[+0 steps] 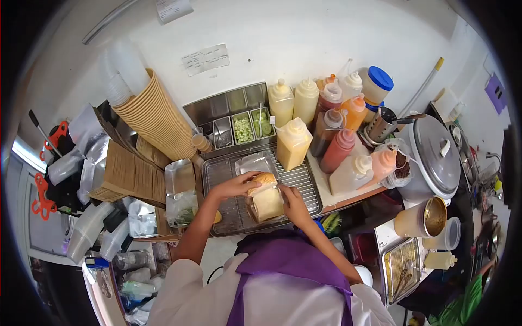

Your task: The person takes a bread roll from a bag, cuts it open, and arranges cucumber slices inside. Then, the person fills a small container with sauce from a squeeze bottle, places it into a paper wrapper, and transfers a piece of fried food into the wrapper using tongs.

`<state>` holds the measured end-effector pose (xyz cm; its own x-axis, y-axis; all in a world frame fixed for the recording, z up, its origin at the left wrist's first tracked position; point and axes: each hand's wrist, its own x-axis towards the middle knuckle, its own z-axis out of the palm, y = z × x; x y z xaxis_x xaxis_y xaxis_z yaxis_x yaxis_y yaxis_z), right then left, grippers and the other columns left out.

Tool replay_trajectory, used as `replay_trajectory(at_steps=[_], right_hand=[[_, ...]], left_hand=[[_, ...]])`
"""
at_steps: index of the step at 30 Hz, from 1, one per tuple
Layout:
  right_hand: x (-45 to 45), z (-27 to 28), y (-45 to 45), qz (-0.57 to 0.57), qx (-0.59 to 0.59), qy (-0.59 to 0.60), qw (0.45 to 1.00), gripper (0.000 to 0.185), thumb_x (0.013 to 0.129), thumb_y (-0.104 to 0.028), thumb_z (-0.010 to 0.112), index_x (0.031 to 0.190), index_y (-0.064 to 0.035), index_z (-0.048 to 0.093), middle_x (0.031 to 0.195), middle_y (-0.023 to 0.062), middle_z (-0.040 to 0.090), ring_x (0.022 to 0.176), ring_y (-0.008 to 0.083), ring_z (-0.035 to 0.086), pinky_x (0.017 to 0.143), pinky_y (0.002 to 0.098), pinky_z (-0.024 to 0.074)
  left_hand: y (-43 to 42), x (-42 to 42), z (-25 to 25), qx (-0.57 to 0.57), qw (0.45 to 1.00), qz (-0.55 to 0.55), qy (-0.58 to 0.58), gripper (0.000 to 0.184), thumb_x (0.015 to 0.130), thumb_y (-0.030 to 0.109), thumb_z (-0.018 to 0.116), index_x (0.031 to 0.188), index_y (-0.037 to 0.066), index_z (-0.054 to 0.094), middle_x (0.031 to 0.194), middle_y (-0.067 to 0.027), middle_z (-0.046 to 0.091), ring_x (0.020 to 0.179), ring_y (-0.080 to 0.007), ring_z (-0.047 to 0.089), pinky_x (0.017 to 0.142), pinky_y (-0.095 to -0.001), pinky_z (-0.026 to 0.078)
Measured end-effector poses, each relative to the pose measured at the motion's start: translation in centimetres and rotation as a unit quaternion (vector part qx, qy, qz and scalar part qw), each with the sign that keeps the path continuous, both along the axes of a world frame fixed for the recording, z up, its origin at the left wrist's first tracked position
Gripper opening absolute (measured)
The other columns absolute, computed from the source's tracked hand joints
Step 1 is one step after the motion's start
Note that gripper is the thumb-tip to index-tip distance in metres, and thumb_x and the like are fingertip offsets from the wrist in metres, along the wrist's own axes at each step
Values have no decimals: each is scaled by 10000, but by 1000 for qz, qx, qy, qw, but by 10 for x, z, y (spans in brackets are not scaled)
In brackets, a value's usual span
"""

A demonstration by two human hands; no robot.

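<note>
My left hand (239, 186) is closed around a golden-brown bun (265, 178), its fingers laid over the top. A white edge, perhaps paper, shows along the bun's lower side. Just right of the bun, my right hand (293, 205) has its fingers drawn together near that edge; what they pinch is too small to make out. Below both hands lies a pale, squarish paper-like piece (268, 205). Under it is a metal tray with a wire rack (302, 190). Clear plastic or foil (254, 162) lies on the rack behind the bun.
Behind the tray, a steel topping holder (223, 132) contains chopped green vegetables. Several sauce bottles (294, 144) crowd the right side. Stacked paper cups (157, 108) and brown paper bags (130, 176) stand left. A large lidded pot (432, 155) is farther right.
</note>
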<state>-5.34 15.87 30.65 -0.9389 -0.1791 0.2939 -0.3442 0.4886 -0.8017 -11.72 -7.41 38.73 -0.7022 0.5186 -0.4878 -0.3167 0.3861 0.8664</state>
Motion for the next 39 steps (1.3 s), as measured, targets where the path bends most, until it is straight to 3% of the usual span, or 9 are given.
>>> replay_trajectory(at_steps=[4,8,10,16,19,25,31,39], right_hand=[[-4,3,-4,-52,47,-36,997,299,762,-140,674,1029,-38,588,964,172,564,910,354,561,817,417,460],[-10,11,-12,-110,136,-131,976,401,700,-320,780,913,-58,563,927,148,553,909,341,565,788,422,469],[-11,9,-12,-113,137,-158,971,455,673,-365,797,907,-65,546,933,138,549,936,337,564,787,429,472],[-7,18,-13,-106,176,-205,957,525,700,-386,772,1051,-86,521,1081,125,541,1066,330,536,850,529,436],[-8,13,-17,-137,208,-182,951,515,691,-393,776,1017,-83,525,1041,130,558,1061,339,550,831,525,453],[-11,18,-18,-123,247,-201,940,582,717,-436,737,1148,-92,551,1096,131,564,1091,349,548,863,540,446],[-11,13,-14,-101,222,-223,944,468,724,-467,714,1065,-149,675,1127,128,538,1107,345,526,868,558,435],[-17,14,-12,-80,213,-263,938,440,710,-482,717,1032,-182,704,1137,119,524,1134,328,506,900,558,412]], left_hand=[[8,-2,-18,52,997,33,-55,577,942,356,537,1418,88,349,1302,-74,462,1182,-174,453,960,-319,411],[14,5,-31,92,994,39,-45,548,943,383,525,1386,92,386,1273,-61,478,1149,-158,470,914,-315,436],[14,6,-30,94,994,28,-38,547,943,346,516,1396,80,366,1294,-68,462,1186,-166,454,968,-325,407],[16,7,-41,150,985,64,-54,501,949,323,522,1369,79,399,1273,-67,479,1172,-149,463,962,-306,406],[17,6,-44,164,983,61,-56,500,944,293,534,1370,69,395,1286,-72,475,1180,-151,464,971,-302,401],[20,8,-39,193,975,81,-76,508,932,252,554,1371,55,391,1304,-81,469,1206,-165,455,1009,-304,381],[20,10,-40,217,970,75,-78,518,922,235,558,1369,37,386,1315,-96,465,1216,-180,455,1013,-308,387],[14,16,-45,261,955,108,-93,551,919,257,544,1380,17,359,1320,-107,466,1207,-192,472,1013,-333,391]])
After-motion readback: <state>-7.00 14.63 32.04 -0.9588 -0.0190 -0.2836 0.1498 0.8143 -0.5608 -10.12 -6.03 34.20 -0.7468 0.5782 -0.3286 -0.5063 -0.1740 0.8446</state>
